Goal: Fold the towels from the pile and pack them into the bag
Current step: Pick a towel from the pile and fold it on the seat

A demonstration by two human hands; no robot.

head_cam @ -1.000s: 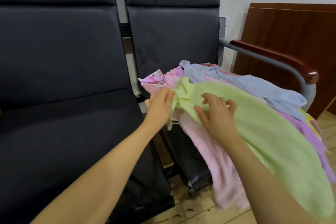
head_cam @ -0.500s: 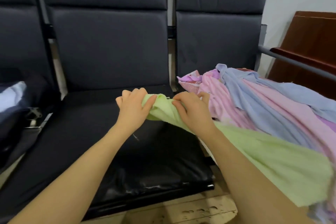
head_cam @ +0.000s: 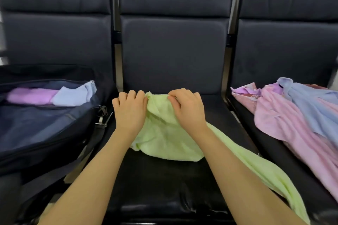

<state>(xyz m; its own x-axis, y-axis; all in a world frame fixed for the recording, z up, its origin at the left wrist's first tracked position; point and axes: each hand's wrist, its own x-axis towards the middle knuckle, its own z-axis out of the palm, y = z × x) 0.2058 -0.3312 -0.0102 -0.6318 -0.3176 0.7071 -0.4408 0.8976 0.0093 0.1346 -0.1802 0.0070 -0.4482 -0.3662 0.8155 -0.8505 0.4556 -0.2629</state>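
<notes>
A light green towel point(head_cam: 164, 139) lies bunched on the middle seat point(head_cam: 164, 188), and its tail trails off to the lower right. My left hand point(head_cam: 130, 109) and my right hand point(head_cam: 186, 109) both grip its top edge, close together, fingers curled over the cloth. The pile of towels point(head_cam: 296, 115), pink, blue and purple, lies on the right seat. On the left seat a dark blue bag point(head_cam: 45, 126) stands open, with a folded purple towel point(head_cam: 31, 95) and a folded light blue towel point(head_cam: 73, 93) inside.
Three dark padded seats stand in a row with high backs point(head_cam: 173, 51). Metal zip pulls and a strap buckle point(head_cam: 103, 117) hang at the bag's right edge, near my left wrist. Wooden floor shows below the seats' front edge.
Both hands carried the green towel leftward from the pile onto the middle seat. The view swung left, bringing the open bag into sight. The towel now rests bunched on the seat.
</notes>
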